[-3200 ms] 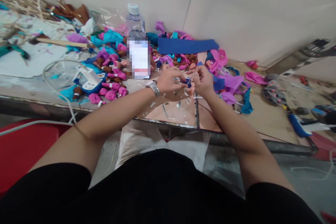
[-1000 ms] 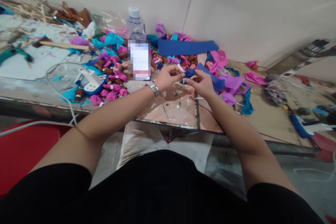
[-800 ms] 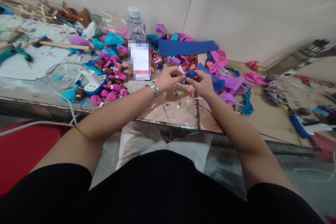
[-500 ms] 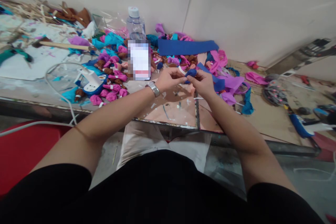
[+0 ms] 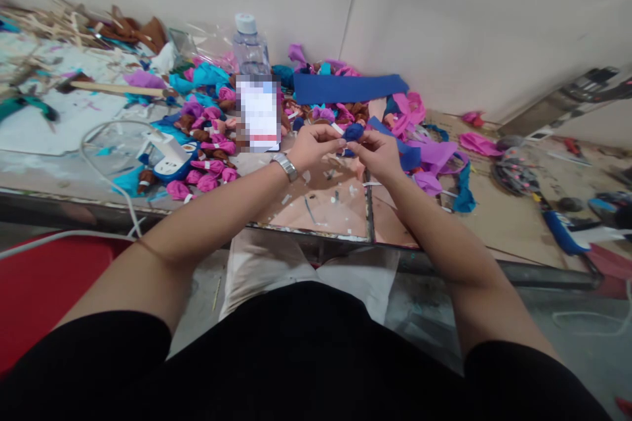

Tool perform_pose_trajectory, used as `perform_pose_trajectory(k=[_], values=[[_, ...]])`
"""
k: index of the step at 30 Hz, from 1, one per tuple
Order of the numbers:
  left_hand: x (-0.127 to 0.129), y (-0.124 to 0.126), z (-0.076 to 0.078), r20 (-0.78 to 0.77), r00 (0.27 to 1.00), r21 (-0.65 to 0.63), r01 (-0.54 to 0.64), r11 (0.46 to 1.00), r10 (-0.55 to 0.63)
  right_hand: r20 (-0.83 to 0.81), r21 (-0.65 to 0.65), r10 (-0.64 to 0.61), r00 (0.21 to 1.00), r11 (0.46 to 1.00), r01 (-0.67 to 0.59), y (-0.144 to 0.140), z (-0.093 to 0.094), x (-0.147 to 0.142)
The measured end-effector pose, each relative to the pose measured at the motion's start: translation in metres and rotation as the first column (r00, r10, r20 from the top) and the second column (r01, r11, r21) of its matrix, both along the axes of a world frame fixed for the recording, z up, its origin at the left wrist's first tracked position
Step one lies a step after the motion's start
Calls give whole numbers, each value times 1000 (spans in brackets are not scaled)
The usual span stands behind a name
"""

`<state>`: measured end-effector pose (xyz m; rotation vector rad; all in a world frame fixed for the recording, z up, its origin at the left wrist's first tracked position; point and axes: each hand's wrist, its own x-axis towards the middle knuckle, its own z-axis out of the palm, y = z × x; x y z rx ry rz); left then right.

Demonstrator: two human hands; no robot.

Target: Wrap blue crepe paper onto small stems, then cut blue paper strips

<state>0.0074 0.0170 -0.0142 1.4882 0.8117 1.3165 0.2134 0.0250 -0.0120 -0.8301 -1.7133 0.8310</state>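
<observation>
A small crumpled dark blue bundle of paper or fabric (image 5: 353,132) is pinched between my two hands above the table. My left hand (image 5: 316,150), with a metal watch (image 5: 284,167) at the wrist, is closed at its left side, where a short white strip (image 5: 337,128) sticks up by the fingers. My right hand (image 5: 380,154) grips the bundle's right side with thumb and fingers. Just behind lies a flat dark blue strip (image 5: 350,89) on a pile of small pink, brown and purple bundles (image 5: 207,165).
A phone (image 5: 259,115) leans against a clear bottle (image 5: 251,46). To the left are a white-and-blue power socket (image 5: 172,159) with a cable, a hammer (image 5: 118,87) and green-handled pliers (image 5: 29,105). Purple strips (image 5: 437,156) and a pincushion-like ball (image 5: 516,174) lie to the right.
More of the dark blue bundle shows between my fingers, which have shifted slightly around it. Both hands stay in nearly the same place; the view has moved a little.
</observation>
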Motion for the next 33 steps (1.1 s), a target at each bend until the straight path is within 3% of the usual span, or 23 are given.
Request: perform_pose_trajectory(k=[4,10,17,23,26,29,33], values=[[0,1,-1,-9,1000,-7,7,1000,-7,-24,2,-22,999,1000,22,-6,7,-5],[3,5,-5,78,997,-24,17,1000,-15,-67,-118,-33,997,993,25,-6,5,-8],[2,11,-8,78,992,-8,-102,995,103,-20,-129,-44,999,991,41,-8,4,-6],[4,21,-18,162,982,-44,-93,995,99,-46,-15,-49,998,999,49,-11,3,-5],[4,20,-18,162,982,-73,-85,994,96,65,83,-56,996,995,51,-14,4,-3],[4,17,-16,118,988,-89,-94,992,104,208,214,-147,967,972,102,-16,8,-2],[2,14,-13,80,995,-62,-52,997,57,271,354,-210,939,929,106,-17,11,0]])
